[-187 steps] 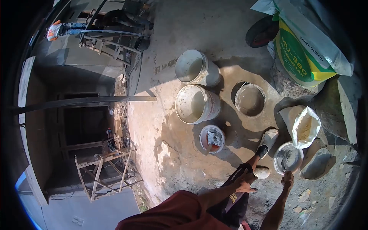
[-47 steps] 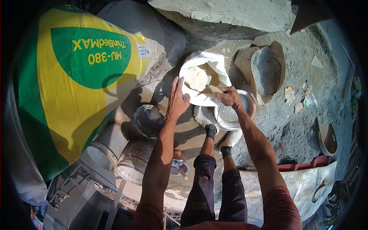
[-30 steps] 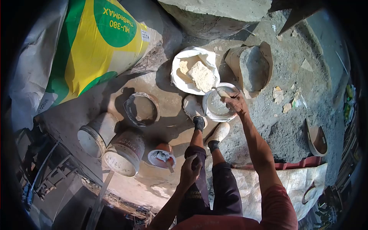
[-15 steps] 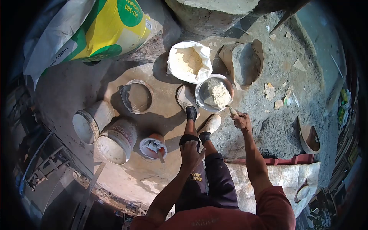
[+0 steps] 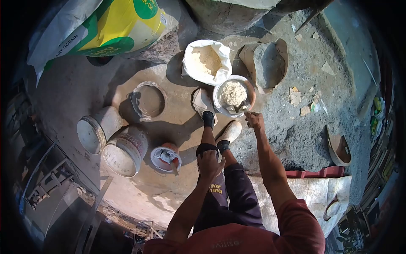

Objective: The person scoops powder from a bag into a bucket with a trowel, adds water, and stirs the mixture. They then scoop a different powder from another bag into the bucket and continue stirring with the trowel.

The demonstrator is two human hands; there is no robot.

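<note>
My right hand (image 5: 255, 120) is closed around the handle of a trowel (image 5: 237, 109), whose blade sits low in a round bucket (image 5: 216, 100). A heap of pale powder (image 5: 233, 93) fills much of that bucket. Touching or very near its upper left side stands an open white sack (image 5: 187, 67) with more pale powder (image 5: 206, 60) inside. My left hand (image 5: 210, 165) rests on my left knee, fingers spread over it and holding nothing. My shoes stand just left of and below the bucket.
A torn paper bag of grey powder (image 5: 270, 67) lies right of the sack. On the left are a round tub (image 5: 134, 98), two whitish buckets (image 5: 91, 135) (image 5: 122, 158) and a small pail (image 5: 156, 163). A cut container piece (image 5: 339, 150) lies right.
The trowel, loaded with powder before, has its powder tipped into the bucket; the blade is now lower, near the rim. My right hand has shifted slightly up and left. My left hand stays on the knee.
</note>
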